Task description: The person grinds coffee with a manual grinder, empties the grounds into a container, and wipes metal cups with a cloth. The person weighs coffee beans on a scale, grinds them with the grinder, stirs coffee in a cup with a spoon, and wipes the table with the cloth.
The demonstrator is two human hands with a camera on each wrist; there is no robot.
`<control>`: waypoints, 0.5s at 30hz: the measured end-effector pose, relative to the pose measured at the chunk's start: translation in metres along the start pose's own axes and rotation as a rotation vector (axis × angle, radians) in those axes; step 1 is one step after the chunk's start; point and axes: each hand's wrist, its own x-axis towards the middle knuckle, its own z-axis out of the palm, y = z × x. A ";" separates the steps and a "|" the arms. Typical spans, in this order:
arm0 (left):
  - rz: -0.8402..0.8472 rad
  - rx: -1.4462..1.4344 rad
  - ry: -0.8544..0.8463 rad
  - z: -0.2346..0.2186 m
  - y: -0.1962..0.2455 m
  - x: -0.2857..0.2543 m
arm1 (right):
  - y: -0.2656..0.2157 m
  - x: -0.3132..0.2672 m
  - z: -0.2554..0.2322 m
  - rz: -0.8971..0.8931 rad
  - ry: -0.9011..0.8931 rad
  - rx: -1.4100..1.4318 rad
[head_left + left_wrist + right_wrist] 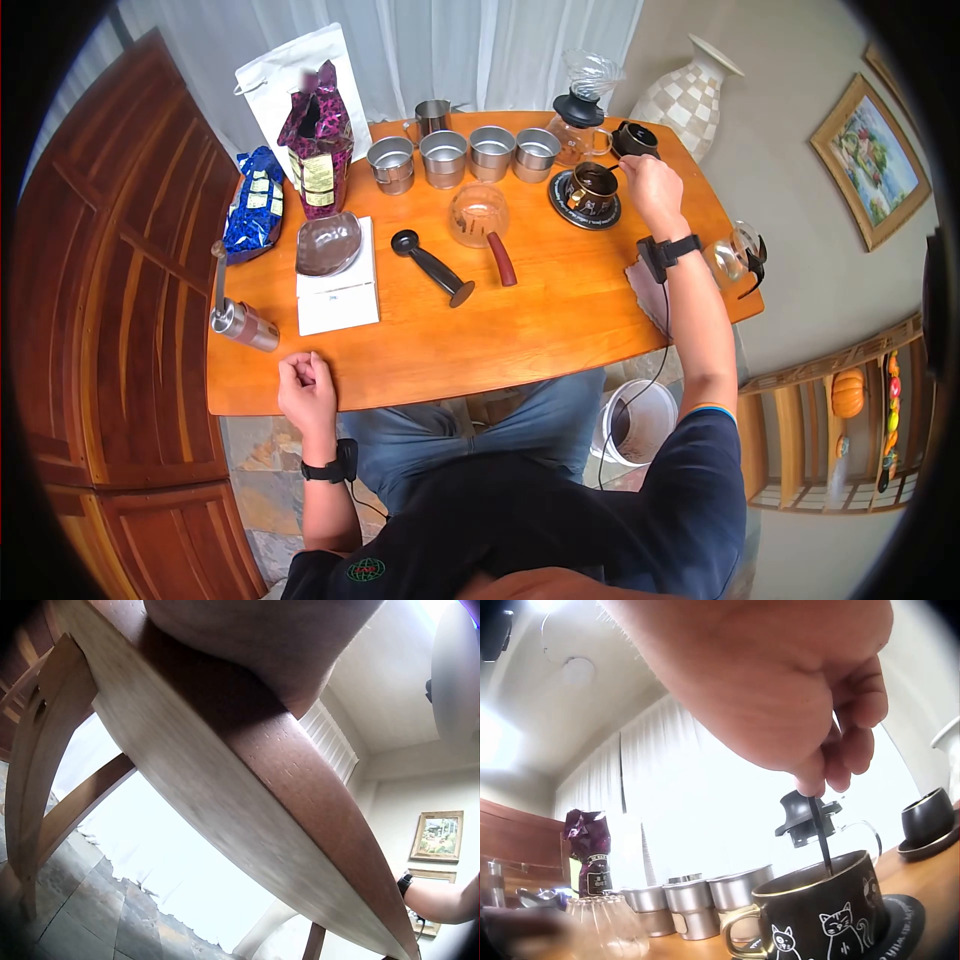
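At the right of the table, my right hand (655,195) pinches a thin black stirrer (821,832) between thumb and fingertips. The stirrer's lower end dips into a black cup (814,919) with white cat drawings and a gold rim and handle, hidden inside it. Under the cup lies a black saucer (585,222) with lettering round its edge. My left hand (308,390) rests at the table's front left edge, fingers loosely curled and holding nothing. A hand grinder (245,325) lies nearest to it, with a white scale (340,308) bearing a brown dish (328,245) beyond.
Mid-table are a black scoop (433,268) and a glass pot with red handle (502,260). Several metal cups (443,160) line the back, beside coffee bags (318,150) and a dripper on a glass server (577,140). A glass jug (730,258) stands near the right edge.
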 end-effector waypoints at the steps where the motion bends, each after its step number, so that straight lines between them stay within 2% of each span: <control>1: 0.008 -0.003 0.001 0.000 0.000 0.000 | 0.004 -0.001 -0.001 -0.040 -0.002 -0.043; 8: 0.011 0.004 -0.015 0.001 -0.003 0.000 | 0.000 -0.013 -0.025 -0.140 -0.062 -0.089; 11: 0.014 0.013 -0.018 0.000 0.002 0.000 | -0.012 -0.012 -0.033 -0.094 -0.120 0.003; 15: 0.003 0.010 -0.011 0.000 0.000 0.000 | -0.019 -0.009 -0.024 -0.061 -0.071 0.077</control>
